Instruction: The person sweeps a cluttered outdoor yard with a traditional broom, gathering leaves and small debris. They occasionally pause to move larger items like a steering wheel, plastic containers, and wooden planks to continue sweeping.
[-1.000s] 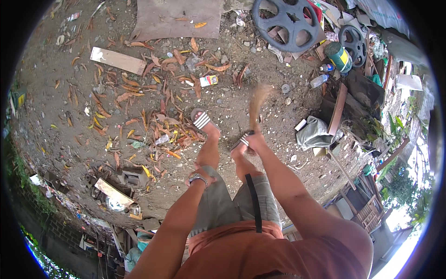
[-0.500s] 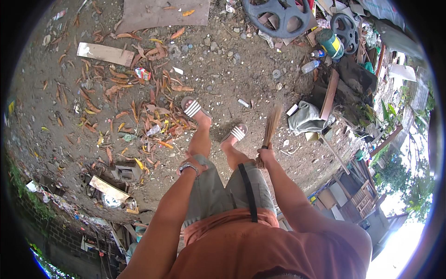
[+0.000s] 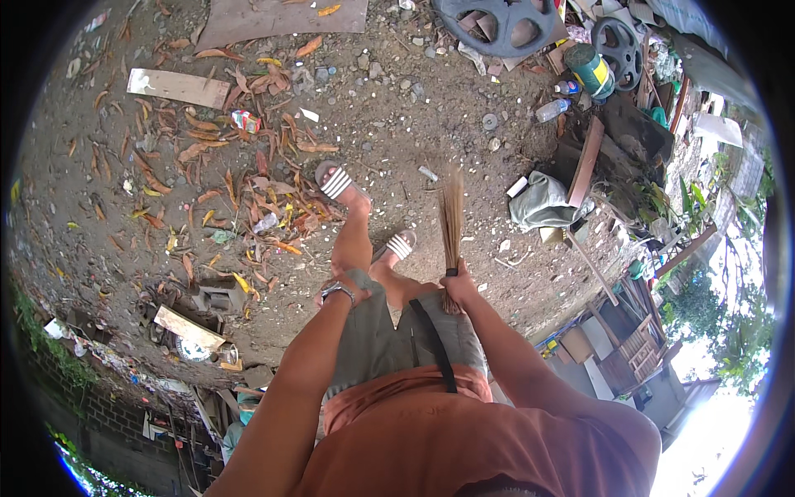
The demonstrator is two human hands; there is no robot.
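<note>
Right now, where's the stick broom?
In the head view, just right of centre: the broom is in the right hand, its bristles right of both striped slippers.

We are finding mostly open dirt [image 3: 439,95] beyond the broom [image 3: 450,219], running up to the wheel [image 3: 500,37]. Rightward, a sack [image 3: 538,207] and a plank [image 3: 587,161] are blocking our right hand [image 3: 461,287]; leftward, our left sandal [image 3: 334,181] and scattered leaves [image 3: 277,203] are crowding the ground.

The broom [image 3: 450,236] is a bundle of thin, tan bristles, tied by a dark band [image 3: 451,272] — here the right hand [image 3: 458,285] grips it. The long bristles point away from the body — whether they touch the ground, I cannot tell.
</note>
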